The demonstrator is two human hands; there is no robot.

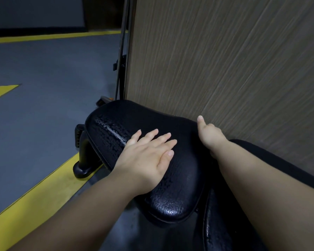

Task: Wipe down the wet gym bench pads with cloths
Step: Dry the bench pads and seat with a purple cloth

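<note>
- Far left of the frame I see a grey floor with yellow lines painted across it. One broad line runs diagonally up from the lower left.
- The black bench leg stands where that diagonal line ends, just left of centre.
- Thin black cables hang down in the upper centre, close along the edge of the wall panel.
- The task's seat pad fills the centre of the frame. It is black and textured, with water beads shining on its left half.
- My left hand lies flat on top of the seat pad, fingers straight and slightly spread, holding nothing.
- My right hand is at the pad's far edge, right of centre. The thumb points up along the top, and the fingers curl over the edge, clamping it. The two hands are apart.
- A second black pad, the back pad, sits at the lower right, just beside the seat pad and partly under my right forearm.
- A wood-grain panel covers the right side, directly behind both pads.
</note>
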